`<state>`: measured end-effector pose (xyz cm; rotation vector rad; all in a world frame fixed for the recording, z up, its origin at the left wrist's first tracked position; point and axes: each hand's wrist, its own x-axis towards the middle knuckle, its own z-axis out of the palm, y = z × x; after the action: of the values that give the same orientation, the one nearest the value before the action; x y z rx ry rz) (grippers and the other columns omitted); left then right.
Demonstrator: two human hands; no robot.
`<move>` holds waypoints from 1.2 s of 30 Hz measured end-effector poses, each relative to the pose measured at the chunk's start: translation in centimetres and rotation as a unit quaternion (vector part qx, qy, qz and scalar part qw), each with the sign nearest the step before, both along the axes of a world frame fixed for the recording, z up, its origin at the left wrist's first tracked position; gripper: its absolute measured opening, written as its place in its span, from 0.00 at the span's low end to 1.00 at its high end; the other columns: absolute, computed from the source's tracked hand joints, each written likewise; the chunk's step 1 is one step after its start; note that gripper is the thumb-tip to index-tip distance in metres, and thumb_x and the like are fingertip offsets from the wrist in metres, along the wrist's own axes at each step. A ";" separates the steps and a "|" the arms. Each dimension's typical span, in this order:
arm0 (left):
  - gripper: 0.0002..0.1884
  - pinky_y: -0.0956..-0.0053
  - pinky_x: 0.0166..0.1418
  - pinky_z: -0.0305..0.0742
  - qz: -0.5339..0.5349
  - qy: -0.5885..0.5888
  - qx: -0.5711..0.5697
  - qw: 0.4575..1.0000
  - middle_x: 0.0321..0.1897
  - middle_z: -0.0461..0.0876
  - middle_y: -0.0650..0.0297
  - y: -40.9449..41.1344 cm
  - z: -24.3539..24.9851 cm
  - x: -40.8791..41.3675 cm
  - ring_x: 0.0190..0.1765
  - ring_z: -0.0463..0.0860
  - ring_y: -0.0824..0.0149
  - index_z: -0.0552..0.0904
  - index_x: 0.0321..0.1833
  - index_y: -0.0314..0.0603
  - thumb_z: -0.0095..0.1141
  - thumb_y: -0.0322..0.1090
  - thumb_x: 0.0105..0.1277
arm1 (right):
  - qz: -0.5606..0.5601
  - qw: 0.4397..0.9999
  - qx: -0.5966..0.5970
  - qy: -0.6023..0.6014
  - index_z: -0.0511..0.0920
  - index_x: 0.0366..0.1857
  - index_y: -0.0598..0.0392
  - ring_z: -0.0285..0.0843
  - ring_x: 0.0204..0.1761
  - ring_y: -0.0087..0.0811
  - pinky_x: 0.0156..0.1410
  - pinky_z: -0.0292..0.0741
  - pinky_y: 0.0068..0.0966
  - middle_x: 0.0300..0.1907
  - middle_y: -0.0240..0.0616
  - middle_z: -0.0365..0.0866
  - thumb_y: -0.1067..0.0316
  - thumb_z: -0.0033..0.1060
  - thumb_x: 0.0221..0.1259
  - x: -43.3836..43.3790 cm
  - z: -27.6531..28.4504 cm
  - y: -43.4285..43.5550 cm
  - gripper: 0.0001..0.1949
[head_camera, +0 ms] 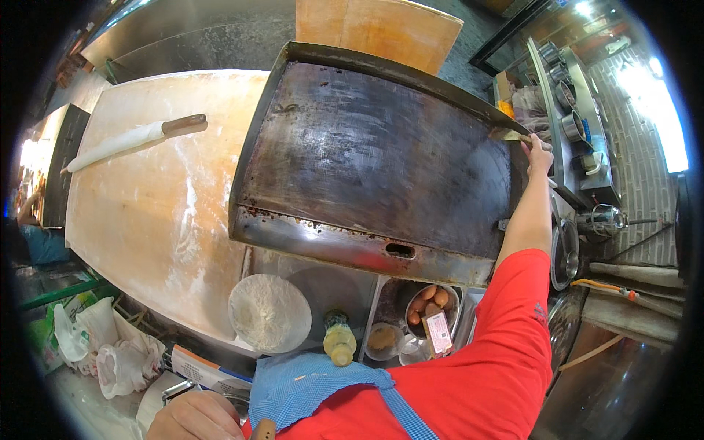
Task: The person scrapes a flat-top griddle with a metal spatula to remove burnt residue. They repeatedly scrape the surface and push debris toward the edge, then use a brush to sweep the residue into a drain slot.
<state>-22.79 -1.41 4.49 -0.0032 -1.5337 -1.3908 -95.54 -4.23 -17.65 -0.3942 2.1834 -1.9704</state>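
Note:
My right hand (pixel 540 156) grips a short flat brush (pixel 510 135) at the far right corner of a griddle. Its head lies over the dark flat griddle plate (pixel 368 159), which has a raised metal rim and shows streaks and browned crumbs along its front edge. My left hand (pixel 193 417) is low at the bottom left, its fingers curled; whether it holds anything is hidden. Close to it are a shiny metal piece (pixel 181 388) and the end of a wooden handle (pixel 265 428).
Left of the griddle, a floured wooden board (pixel 137 203) bears a rolling pin (pixel 126 144). In front stand a bowl of flour (pixel 269 313), a bottle of yellow liquid (pixel 339 342) and a metal bowl of eggs (pixel 429 300). Pots (pixel 572 126) line the right; plastic bags (pixel 113 352) lie lower left.

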 end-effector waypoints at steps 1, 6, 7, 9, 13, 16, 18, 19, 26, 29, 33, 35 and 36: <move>0.08 0.72 0.42 0.74 0.004 0.010 -0.004 1.000 0.39 0.90 0.63 0.0 -0.3 -0.1 0.41 0.84 0.64 0.85 0.48 0.80 0.63 0.51 0.66 | 0.020 1.000 0.010 0.014 0.82 0.41 0.71 0.87 0.41 0.37 0.41 0.91 0.26 0.45 0.48 0.84 0.67 0.70 0.61 0.3 0.3 -0.6 0.14; 0.08 0.72 0.42 0.74 0.003 0.037 -0.003 0.999 0.37 0.90 0.63 0.0 -0.6 -0.5 0.39 0.85 0.64 0.85 0.47 0.78 0.63 0.52 0.66 | 0.080 0.993 0.065 0.059 0.83 0.41 0.72 0.87 0.41 0.37 0.41 0.91 0.28 0.44 0.50 0.84 0.68 0.69 0.62 1.7 2.1 -4.1 0.14; 0.08 0.72 0.42 0.74 0.002 0.034 -0.004 0.999 0.36 0.90 0.63 0.1 -0.5 -0.5 0.39 0.85 0.64 0.85 0.47 0.78 0.63 0.53 0.66 | 0.082 0.992 0.078 0.055 0.83 0.41 0.72 0.87 0.41 0.37 0.41 0.91 0.28 0.45 0.50 0.84 0.68 0.68 0.62 2.3 2.4 -4.6 0.14; 0.08 0.72 0.42 0.74 0.001 0.028 -0.008 1.000 0.36 0.90 0.63 0.1 -0.2 -0.3 0.39 0.85 0.64 0.85 0.47 0.78 0.62 0.54 0.67 | 0.071 0.995 0.041 0.049 0.82 0.41 0.74 0.87 0.39 0.37 0.37 0.91 0.28 0.43 0.51 0.84 0.68 0.68 0.62 3.2 1.7 -5.2 0.15; 0.08 0.71 0.42 0.73 -0.007 0.004 -0.009 1.000 0.37 0.90 0.64 0.4 0.4 0.1 0.41 0.84 0.64 0.85 0.48 0.79 0.60 0.55 0.68 | 0.124 0.990 0.026 0.062 0.82 0.42 0.75 0.87 0.36 0.36 0.35 0.91 0.27 0.42 0.51 0.84 0.68 0.70 0.60 3.1 1.4 -6.4 0.16; 0.08 0.71 0.42 0.72 -0.017 -0.012 -0.007 1.000 0.38 0.90 0.64 0.9 0.8 0.2 0.42 0.84 0.64 0.85 0.48 0.79 0.60 0.55 0.68 | 0.128 0.983 0.033 0.124 0.84 0.37 0.71 0.89 0.32 0.35 0.35 0.89 0.27 0.37 0.47 0.87 0.63 0.66 0.61 5.1 0.4 -9.1 0.15; 0.08 0.71 0.42 0.71 -0.012 -0.020 -0.009 1.000 0.38 0.90 0.64 1.4 1.3 0.0 0.42 0.84 0.64 0.85 0.48 0.80 0.60 0.55 0.68 | 0.136 0.976 0.081 0.152 0.85 0.35 0.68 0.90 0.31 0.34 0.38 0.87 0.28 0.33 0.45 0.88 0.60 0.66 0.59 6.4 0.7 -10.5 0.16; 0.08 0.71 0.41 0.71 -0.009 -0.018 -0.010 1.000 0.38 0.90 0.64 1.6 1.4 -0.1 0.42 0.84 0.65 0.85 0.48 0.80 0.60 0.55 0.68 | 0.131 0.973 0.093 0.163 0.86 0.35 0.67 0.90 0.30 0.34 0.40 0.87 0.28 0.31 0.45 0.89 0.59 0.66 0.58 6.2 0.8 -10.7 0.17; 0.09 0.73 0.39 0.72 -0.020 0.005 -0.068 0.997 0.37 0.90 0.63 2.5 2.9 -0.7 0.39 0.85 0.66 0.84 0.49 0.79 0.62 0.52 0.67 | 0.124 0.930 0.185 0.293 0.86 0.29 0.60 0.91 0.34 0.40 0.46 0.84 0.35 0.28 0.47 0.89 0.54 0.62 0.55 11.3 1.7 -16.1 0.17; 0.10 0.73 0.38 0.73 -0.041 -0.010 -0.072 0.997 0.37 0.90 0.63 2.7 3.8 -0.9 0.38 0.86 0.66 0.84 0.49 0.78 0.63 0.51 0.66 | 0.145 0.929 0.186 0.285 0.86 0.27 0.60 0.90 0.35 0.40 0.46 0.84 0.36 0.27 0.47 0.88 0.53 0.60 0.57 13.5 1.2 -17.9 0.18; 0.09 0.74 0.38 0.73 -0.040 -0.019 -0.086 0.995 0.37 0.90 0.63 3.5 4.4 -1.1 0.38 0.85 0.66 0.85 0.49 0.78 0.64 0.50 0.66 | 0.245 0.964 0.057 0.084 0.86 0.32 0.62 0.90 0.31 0.30 0.38 0.85 0.27 0.30 0.41 0.89 0.59 0.71 0.59 23.1 1.2 -20.6 0.14; 0.08 0.74 0.38 0.73 -0.063 -0.023 -0.086 0.994 0.37 0.90 0.63 3.3 5.0 -1.2 0.38 0.85 0.66 0.85 0.48 0.77 0.64 0.49 0.67 | 0.230 0.968 -0.033 0.094 0.84 0.36 0.64 0.88 0.36 0.30 0.38 0.87 0.27 0.35 0.40 0.87 0.66 0.72 0.60 21.3 -3.0 -22.8 0.10; 0.08 0.74 0.38 0.73 -0.035 -0.032 -0.075 0.996 0.37 0.90 0.63 3.7 5.0 -1.2 0.38 0.85 0.66 0.85 0.47 0.77 0.64 0.49 0.66 | 0.255 0.964 -0.071 0.034 0.83 0.38 0.66 0.86 0.39 0.30 0.37 0.88 0.28 0.38 0.40 0.85 0.71 0.72 0.59 23.8 -3.0 -22.9 0.10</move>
<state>-23.98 2.27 9.46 -0.1055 -1.7024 -1.3387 -71.70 -27.15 -20.69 -0.9512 1.7394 -1.8354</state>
